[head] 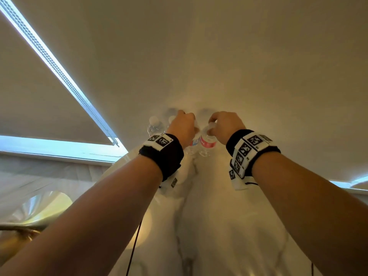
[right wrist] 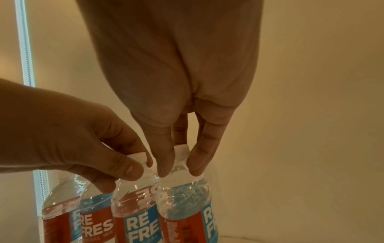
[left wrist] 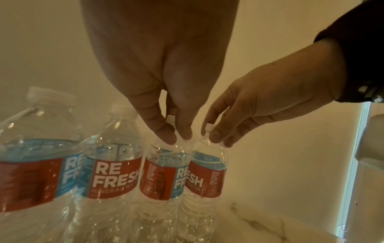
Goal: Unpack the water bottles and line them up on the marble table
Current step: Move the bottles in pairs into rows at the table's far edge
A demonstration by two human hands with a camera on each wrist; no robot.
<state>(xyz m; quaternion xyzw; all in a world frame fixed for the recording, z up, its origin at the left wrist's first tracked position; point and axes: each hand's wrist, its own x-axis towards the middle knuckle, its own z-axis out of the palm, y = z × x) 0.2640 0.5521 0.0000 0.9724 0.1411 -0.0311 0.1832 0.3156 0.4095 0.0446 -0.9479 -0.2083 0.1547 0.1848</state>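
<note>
Several clear water bottles with red and blue labels stand upright in a row at the far end of the marble table (head: 219, 216), close to the wall. My left hand (head: 182, 124) pinches the white cap of the third bottle (left wrist: 160, 177) from above, thumb and fingers curled round its neck. My right hand (head: 221, 124) pinches the cap of the bottle (left wrist: 205, 177) at the right end of the row, touching the third. Two more bottles (left wrist: 112, 172) (left wrist: 35, 164) stand to the left, untouched. In the right wrist view my right hand (right wrist: 178, 171) grips the cap (right wrist: 181, 150).
A plain wall rises right behind the bottles. A window blind (head: 49, 62) with bright gaps lies to the left. A black cable (head: 135, 240) hangs over the table's left edge. Below left are a wooden floor and a shiny gold thing (head: 29, 216).
</note>
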